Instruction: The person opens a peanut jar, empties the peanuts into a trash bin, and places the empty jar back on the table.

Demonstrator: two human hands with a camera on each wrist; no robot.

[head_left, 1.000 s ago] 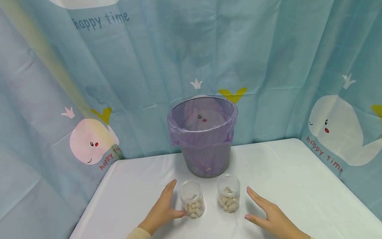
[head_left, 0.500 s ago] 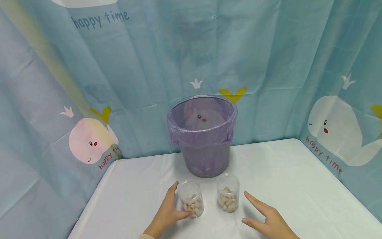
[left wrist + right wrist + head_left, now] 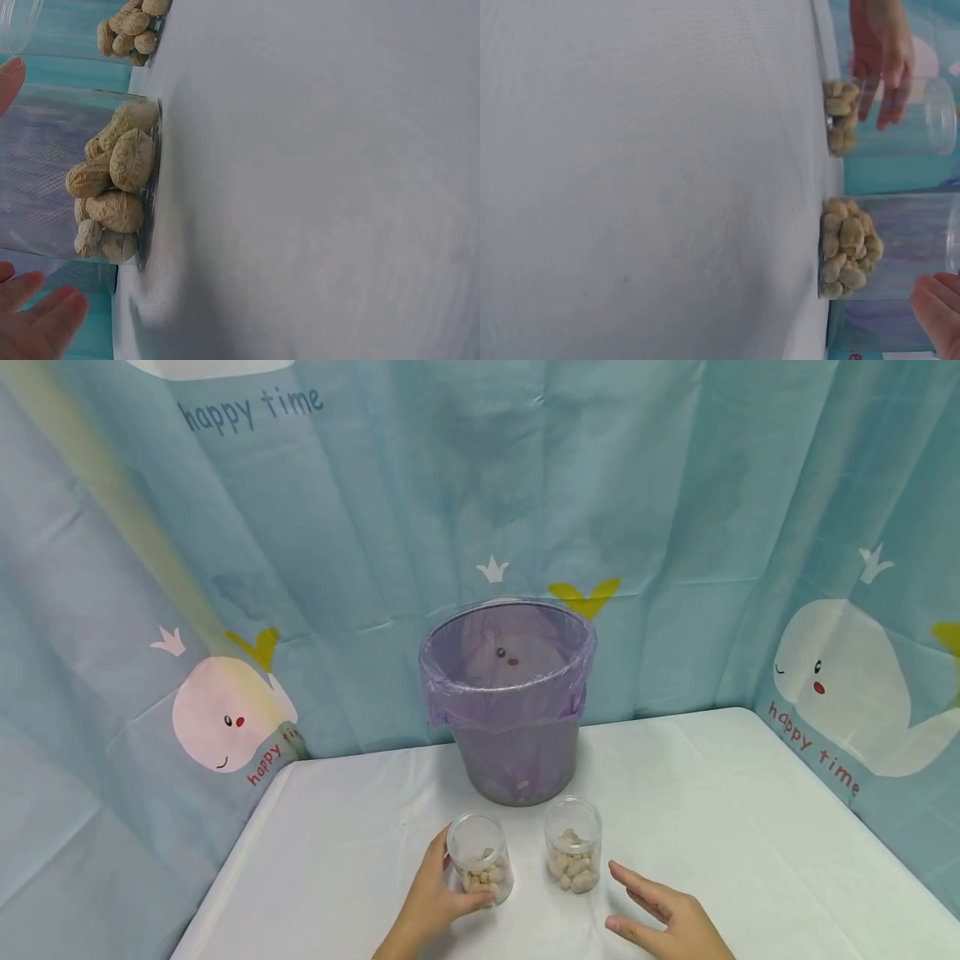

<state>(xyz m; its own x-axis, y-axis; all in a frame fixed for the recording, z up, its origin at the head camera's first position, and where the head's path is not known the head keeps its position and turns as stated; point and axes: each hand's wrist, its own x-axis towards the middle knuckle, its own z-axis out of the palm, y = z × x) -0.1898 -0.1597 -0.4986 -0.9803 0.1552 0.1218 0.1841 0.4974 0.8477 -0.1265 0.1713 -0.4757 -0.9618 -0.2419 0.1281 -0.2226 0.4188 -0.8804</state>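
Two clear plastic jars stand upright on the white table, each partly filled with unshelled peanuts. Around the left jar point(image 3: 480, 860) my left hand point(image 3: 435, 893) curves, thumb at the front and fingers at the far left side. In the left wrist view a small gap shows between its fingertips point(image 3: 64, 319) and the jar's peanuts point(image 3: 116, 176); contact at the thumb cannot be told. My right hand point(image 3: 671, 918) hovers to the right of the right jar point(image 3: 573, 852), thumb and fingers spread, apart from it in the head view.
Behind the jars stands a bin point(image 3: 517, 760) lined with a purple plastic bag. A light blue curtain point(image 3: 360, 568) with whale prints surrounds the back and sides of the white-covered table point(image 3: 712, 802).
My left hand has moved right and closer round the left jar. The right hand has drifted slightly left and toward me, its fingers a little more bent. Both jars stay put.
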